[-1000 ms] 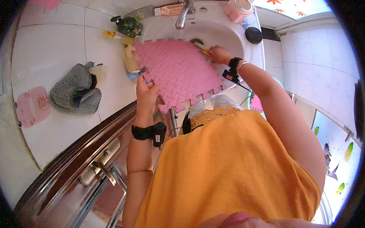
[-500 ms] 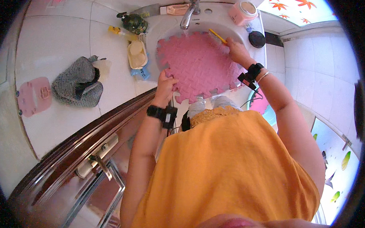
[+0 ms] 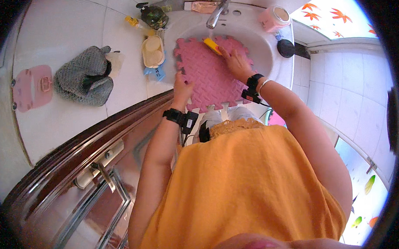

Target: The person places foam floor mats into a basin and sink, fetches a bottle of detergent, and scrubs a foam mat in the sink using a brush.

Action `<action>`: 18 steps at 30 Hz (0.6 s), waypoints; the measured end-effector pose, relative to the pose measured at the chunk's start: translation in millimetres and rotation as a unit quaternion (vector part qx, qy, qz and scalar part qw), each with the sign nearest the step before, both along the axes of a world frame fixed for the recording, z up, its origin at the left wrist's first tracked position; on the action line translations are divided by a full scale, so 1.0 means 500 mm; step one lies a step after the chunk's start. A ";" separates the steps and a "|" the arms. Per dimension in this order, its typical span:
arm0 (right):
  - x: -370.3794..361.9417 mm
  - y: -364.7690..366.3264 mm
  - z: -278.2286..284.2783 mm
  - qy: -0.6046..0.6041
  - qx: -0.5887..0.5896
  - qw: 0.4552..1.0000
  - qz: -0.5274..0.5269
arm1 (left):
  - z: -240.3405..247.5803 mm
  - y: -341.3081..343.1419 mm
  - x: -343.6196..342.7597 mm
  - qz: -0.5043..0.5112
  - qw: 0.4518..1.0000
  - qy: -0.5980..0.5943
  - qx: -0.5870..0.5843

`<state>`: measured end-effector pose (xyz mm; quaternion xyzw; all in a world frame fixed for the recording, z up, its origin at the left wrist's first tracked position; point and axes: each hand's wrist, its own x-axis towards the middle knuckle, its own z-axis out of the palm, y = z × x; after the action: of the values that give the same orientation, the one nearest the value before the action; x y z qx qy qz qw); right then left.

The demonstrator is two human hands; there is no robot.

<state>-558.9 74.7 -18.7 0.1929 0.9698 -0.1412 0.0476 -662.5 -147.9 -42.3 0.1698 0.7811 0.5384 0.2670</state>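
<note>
A pink foam mat tile (image 3: 206,80) with jigsaw edges rests across the white sink basin, textured side up. My left hand (image 3: 182,88) grips its left edge, thumb on top. In my right hand (image 3: 238,64) is a yellow brush (image 3: 212,46), laid against the upper middle of the tile; its bristles are hidden. Just beyond the brush, the chrome faucet (image 3: 219,12) lets water run toward the tile's far edge.
Left of the sink, the counter holds a soap dish (image 3: 153,52), a dark green pump bottle (image 3: 154,17), a grey cloth (image 3: 84,76) and a pink translucent case (image 3: 32,88). At the sink's right rim stand a pink jar (image 3: 274,19) and a round black lid (image 3: 286,48).
My right hand has brought the brush leftward from the tile's right edge to its upper middle. The brush now shows its yellow back. My left hand still holds the tile's left edge.
</note>
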 end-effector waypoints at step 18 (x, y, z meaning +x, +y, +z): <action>-0.013 -0.029 -0.118 -0.106 -0.072 0.983 -0.130 | 0.040 0.031 -0.067 -0.100 0.983 0.087 -0.127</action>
<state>-565.6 60.4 -77.8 0.3277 0.9132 -0.1939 0.1454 -696.0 -132.5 -22.4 0.2580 0.8424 0.3882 0.2701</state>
